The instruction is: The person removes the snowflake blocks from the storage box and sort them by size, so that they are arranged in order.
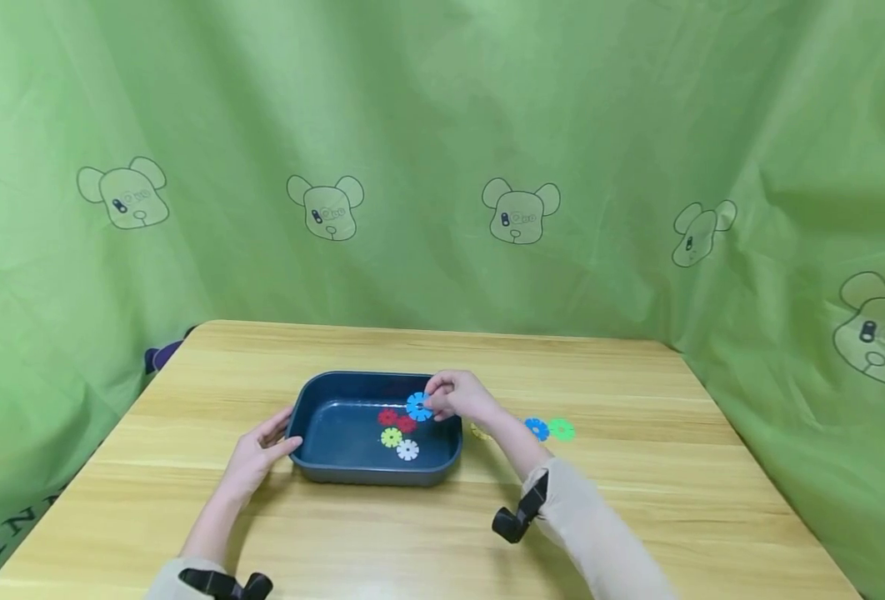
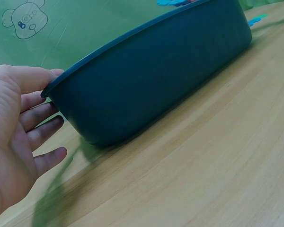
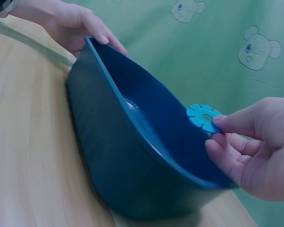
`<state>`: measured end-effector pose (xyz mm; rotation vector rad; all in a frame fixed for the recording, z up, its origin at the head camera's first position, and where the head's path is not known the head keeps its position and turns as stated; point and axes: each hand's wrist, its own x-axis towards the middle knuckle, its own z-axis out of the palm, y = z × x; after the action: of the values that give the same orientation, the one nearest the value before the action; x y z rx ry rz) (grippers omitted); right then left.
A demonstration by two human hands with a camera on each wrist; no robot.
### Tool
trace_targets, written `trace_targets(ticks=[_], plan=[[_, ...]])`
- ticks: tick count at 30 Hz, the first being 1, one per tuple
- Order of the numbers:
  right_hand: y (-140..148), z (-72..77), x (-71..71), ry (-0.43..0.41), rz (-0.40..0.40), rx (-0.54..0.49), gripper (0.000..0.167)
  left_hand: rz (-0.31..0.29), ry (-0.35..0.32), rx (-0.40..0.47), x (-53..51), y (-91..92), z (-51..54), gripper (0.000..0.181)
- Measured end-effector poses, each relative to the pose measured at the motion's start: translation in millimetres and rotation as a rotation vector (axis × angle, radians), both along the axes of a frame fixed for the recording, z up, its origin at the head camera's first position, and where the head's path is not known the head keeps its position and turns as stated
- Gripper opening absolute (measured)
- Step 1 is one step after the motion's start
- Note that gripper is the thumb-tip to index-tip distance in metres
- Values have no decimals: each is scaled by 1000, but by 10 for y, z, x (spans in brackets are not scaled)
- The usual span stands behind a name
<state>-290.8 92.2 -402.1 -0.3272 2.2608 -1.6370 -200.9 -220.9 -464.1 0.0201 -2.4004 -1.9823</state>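
Nearest, a black wrist strap (image 1: 532, 496) circles the right sleeve (image 1: 600, 525). Beyond, on the wood-grain surface (image 1: 382, 542), stands a dark blue bin (image 1: 375, 477). The left hand (image 1: 255, 458) has a loose grip on its left rim, thumb over the edge. Inside, a white disc (image 1: 408, 450) lies nearest, then a yellow-green disc (image 1: 392, 437) and two red discs (image 1: 387, 417). Over the bin's far right part, the right hand's (image 1: 461, 396) grip is nearly closed, pinching a blue notched disc (image 1: 416, 407). Right of the bin lie a yellow disc (image 1: 480, 432), partly hidden, a second blue disc (image 1: 537, 429) and a green disc (image 1: 562, 429). Farthest hangs a green curtain (image 1: 412, 100).
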Motion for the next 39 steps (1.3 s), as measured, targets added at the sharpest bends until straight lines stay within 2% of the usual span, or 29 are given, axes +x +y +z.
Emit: trace_targets(ticks=[6,14,19,29,39], plan=[[294,-11,-14,-4,-46,-31,16,-4,-7,-3,-10,-4,14,57],[757,-99,-24,-6,-92,-118,18,-6,-6,-7,-15,-7,22,58],[1052,-151,15,-45,-151,-174,19,-6,-5,-12,-8,-5,19,57],[1601,-229,120,-80,-248,-208,21,-5,-17,-3,8,-3,19,58],[2084,-349,171,-78,-340,-204,24,9,9,8,-3,6,-9,57]])
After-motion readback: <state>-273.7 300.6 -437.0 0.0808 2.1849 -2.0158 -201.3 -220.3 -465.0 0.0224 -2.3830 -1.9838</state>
